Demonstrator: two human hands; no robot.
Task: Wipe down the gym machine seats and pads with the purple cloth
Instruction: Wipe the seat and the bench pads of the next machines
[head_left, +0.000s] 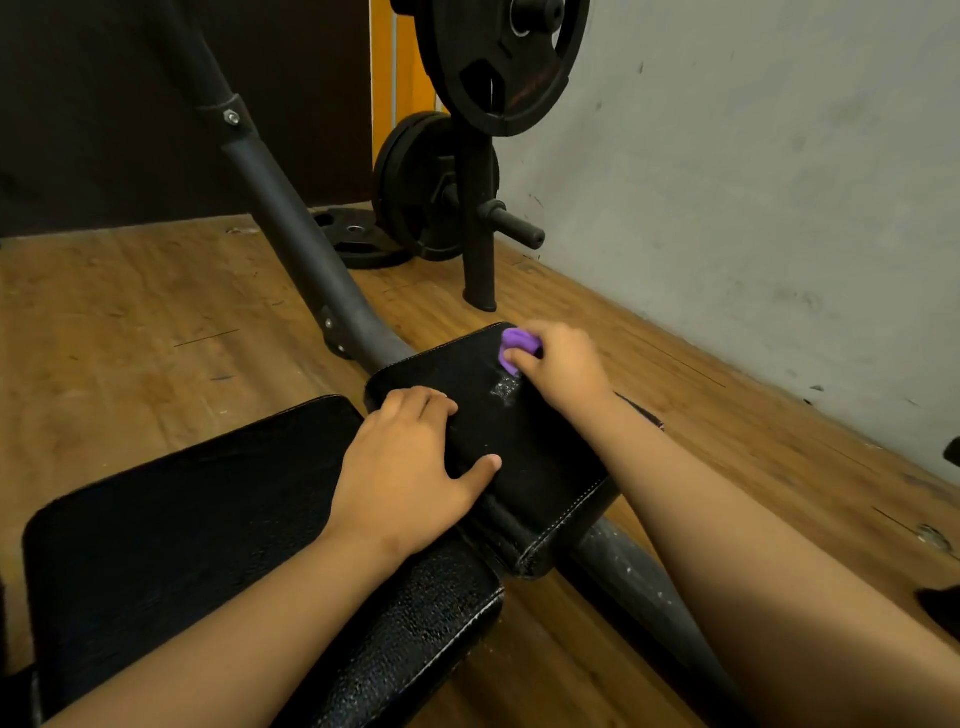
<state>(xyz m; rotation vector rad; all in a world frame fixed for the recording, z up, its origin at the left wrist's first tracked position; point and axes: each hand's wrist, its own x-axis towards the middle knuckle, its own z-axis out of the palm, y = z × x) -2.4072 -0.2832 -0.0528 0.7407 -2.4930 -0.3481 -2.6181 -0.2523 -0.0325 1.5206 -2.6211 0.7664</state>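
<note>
Head view, nearest first: the large seat pad (171, 530) fills the lower left, and its right-hand edge shows pale, cracked wear. Just beyond it the left hand (410, 467) lies on the small pad (519, 457), which is mounted over a frame tube (639, 577).

Left grip: fingers bent at the pad's left edge, thumb spread across the top surface. It holds the pad and carries nothing else.

A whitish residue patch (505, 388) sits on the pad surface between the two hands. The right hand (563, 364) is at the pad's far corner.

Right grip: closed tightly round the purple cloth (514, 345), which is bunched into a small wad and pressed against the pad. Only a little of it shows past the fingers.

Farther back stand an angled upright (291, 218), weight plates (498, 57) on a storage post, the wooden floor (130, 301) and a grey wall (753, 156).

Probable faults from this position:
- The wad's contact area is small, so a stroke is likely to miss part of the residue or smear it.
- The cloth sits near the pad's far edge, so an outward stroke may run off and drop it to the floor.
- If the left grip slackens, the pad may shift under wiping pressure.
</note>
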